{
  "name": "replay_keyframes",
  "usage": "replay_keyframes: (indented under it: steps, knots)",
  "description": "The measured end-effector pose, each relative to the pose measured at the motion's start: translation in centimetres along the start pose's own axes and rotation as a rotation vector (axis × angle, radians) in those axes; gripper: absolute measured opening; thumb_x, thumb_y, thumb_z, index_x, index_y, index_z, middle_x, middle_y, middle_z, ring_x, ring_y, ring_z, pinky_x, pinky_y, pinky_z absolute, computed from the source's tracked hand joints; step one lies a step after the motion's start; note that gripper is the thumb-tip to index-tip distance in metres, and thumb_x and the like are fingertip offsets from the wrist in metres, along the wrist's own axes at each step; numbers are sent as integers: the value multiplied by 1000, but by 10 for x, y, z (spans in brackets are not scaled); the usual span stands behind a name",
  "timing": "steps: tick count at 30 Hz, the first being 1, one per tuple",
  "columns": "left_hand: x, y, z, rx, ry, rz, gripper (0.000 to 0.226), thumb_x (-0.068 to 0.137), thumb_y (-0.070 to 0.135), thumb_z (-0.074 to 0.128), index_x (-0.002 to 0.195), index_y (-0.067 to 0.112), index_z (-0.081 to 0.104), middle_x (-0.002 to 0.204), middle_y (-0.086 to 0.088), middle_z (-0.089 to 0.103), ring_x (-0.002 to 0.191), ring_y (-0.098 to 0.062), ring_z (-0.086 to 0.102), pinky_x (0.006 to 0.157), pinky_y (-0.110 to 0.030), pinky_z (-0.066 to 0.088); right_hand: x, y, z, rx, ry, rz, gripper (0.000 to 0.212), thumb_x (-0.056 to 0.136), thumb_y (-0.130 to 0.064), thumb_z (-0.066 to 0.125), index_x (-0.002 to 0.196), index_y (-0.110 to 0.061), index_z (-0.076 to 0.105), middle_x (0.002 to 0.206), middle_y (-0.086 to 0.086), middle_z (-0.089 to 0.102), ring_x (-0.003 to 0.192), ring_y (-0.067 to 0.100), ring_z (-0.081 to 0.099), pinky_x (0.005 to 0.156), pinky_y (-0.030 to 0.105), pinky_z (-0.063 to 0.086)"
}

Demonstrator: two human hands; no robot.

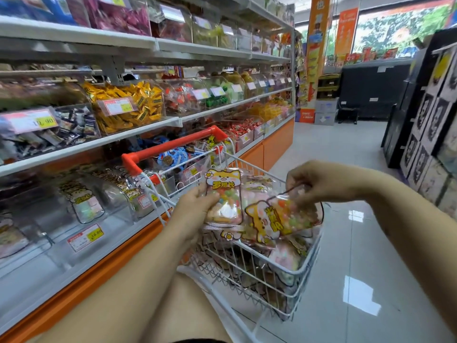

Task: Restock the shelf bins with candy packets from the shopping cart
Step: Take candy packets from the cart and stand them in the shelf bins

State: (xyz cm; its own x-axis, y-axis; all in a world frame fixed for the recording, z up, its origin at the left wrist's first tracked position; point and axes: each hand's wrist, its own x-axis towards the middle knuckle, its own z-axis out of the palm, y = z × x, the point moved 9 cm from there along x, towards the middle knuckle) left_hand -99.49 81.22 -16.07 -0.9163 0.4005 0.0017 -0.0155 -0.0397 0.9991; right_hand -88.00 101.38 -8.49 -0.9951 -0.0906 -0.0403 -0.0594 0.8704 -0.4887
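Observation:
A white wire shopping cart point(304, 266) with an orange handle point(173, 144) stands beside the shelves, filled with several candy packets. My left hand point(195, 209) grips an upright candy packet point(223, 194) with a yellow cartoon cat on top and coloured sweets inside. My right hand point(314, 184) pinches the edge of a second, tilted candy packet point(279, 219) of the same kind, just above the cart. On the lower left shelf, clear bins point(84, 204) hold similar cat-print packets.
Shelves of clear candy bins point(128, 105) with price tags run along the left, over an orange base point(277, 144). A glossy tiled aisle point(358, 243) opens to the right. Dark display racks point(420, 134) stand at the far right.

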Motion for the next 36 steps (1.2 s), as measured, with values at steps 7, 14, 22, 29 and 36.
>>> replay_keyframes:
  steps: [7, 14, 22, 29, 36]
  knots:
    - [-29, -19, -35, -491, 92, -208, 35, 104, 32, 47, 121, 4, 59, 112, -17, 72, 95, -34, 71, 65, -44, 62, 36, -23, 30, 714, 529, 40, 27, 76, -23, 85, 86, -8, 65, 71, 8, 69, 64, 16, 64, 68, 40, 53]
    - [-27, -29, -30, -455, 127, -101, 79, 74, 12, 81, 141, 12, 40, 136, -22, 57, 104, -36, 70, 82, -58, 57, 56, -56, 71, 478, 565, 35, 31, 84, -43, 74, 82, -13, 66, 82, 4, 72, 76, 16, 66, 69, 32, 49]
    - [-21, -41, -64, -333, 281, -120, 30, 87, -1, 69, 104, 13, 49, 101, -15, 70, 67, -23, 72, 53, -39, 60, 59, 24, 84, -180, 136, 101, 77, 81, -45, 71, 149, -43, 34, 158, -5, 30, 140, 23, 40, 112, 44, 38]
    - [-17, -46, -54, -238, 200, -161, 30, 87, 2, 71, 110, 10, 54, 100, -11, 75, 86, -33, 74, 85, -61, 56, 88, 46, 75, -292, 286, 44, 67, 96, -20, 54, 150, -50, 26, 161, -7, 30, 146, 25, 31, 113, 53, 35]
    - [-14, -42, -58, -194, 180, -127, 25, 87, -3, 68, 104, 11, 55, 97, -6, 74, 78, -26, 73, 60, -39, 59, 54, -4, 63, -235, 326, -190, 61, 87, -31, 65, 143, -42, 45, 156, -4, 35, 144, 18, 29, 118, 45, 28]
